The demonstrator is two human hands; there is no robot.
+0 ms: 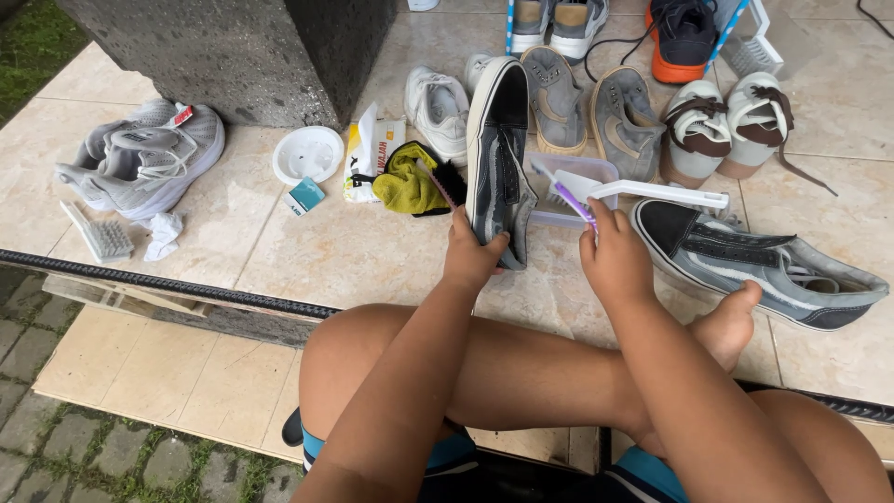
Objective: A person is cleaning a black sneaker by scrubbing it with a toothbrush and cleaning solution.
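Left hand (472, 253) fingers clasped, right hand (615, 261) fisted, legs crossed

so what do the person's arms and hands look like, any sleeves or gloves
Both arms are bare from the hands up to the frame edge: no sleeves, gloves, watch or rings show. The left hand and right hand are small with short fingers. The only clothing in view is dark shorts with a blue band.

White-yellow pouch (365, 149) by yellow cloth, small teal pack, maybe box (304, 197), beside lid
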